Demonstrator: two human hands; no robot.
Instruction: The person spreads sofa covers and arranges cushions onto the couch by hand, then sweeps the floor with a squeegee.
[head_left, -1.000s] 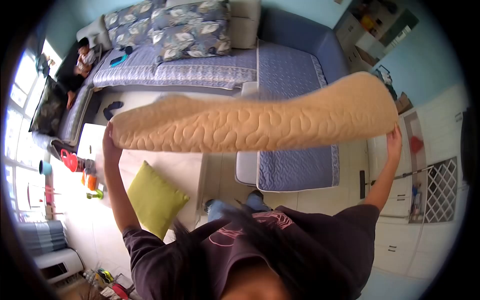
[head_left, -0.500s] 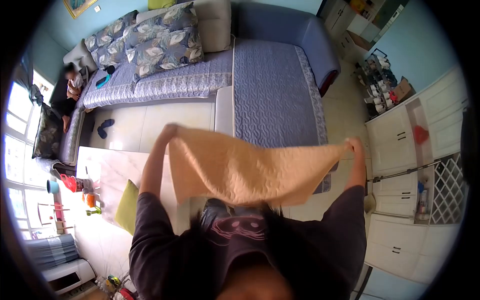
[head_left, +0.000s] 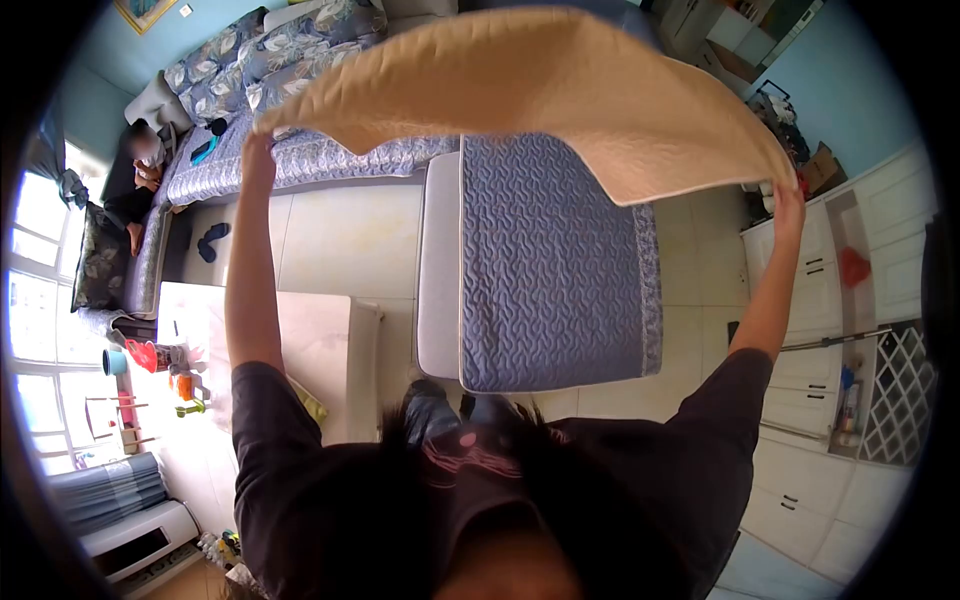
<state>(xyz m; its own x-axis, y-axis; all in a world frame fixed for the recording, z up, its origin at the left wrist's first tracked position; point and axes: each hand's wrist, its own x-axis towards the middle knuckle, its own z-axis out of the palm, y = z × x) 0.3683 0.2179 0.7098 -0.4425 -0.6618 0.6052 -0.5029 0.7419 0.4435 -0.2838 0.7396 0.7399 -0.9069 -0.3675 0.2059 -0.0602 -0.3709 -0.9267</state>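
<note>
A tan quilted cloth [head_left: 520, 80] is spread wide in the air in front of me, its middle billowing up in an arch. My left hand [head_left: 258, 146] is closed on one corner at the left. On the other side, my right hand [head_left: 788, 203] grips the opposite corner. The lower edge of the cloth hangs free between them. Beneath it lies the blue quilted sofa cover [head_left: 560, 270] on the chaise part of the sofa, whose far end the cloth hides.
A person [head_left: 145, 170] sits at the sofa's left end. Patterned cushions [head_left: 215, 70] lean along its back. Slippers [head_left: 212, 240] lie on the tiled floor. A marble-topped table [head_left: 310, 330] stands left of me, with a green cushion [head_left: 308, 402] on it. White cabinets [head_left: 800, 400] line the right.
Both hands have risen forward and spread farther apart, lifting the cloth from in front of my body to over the sofa. Its middle has puffed upward, uncovering the chaise's near end.
</note>
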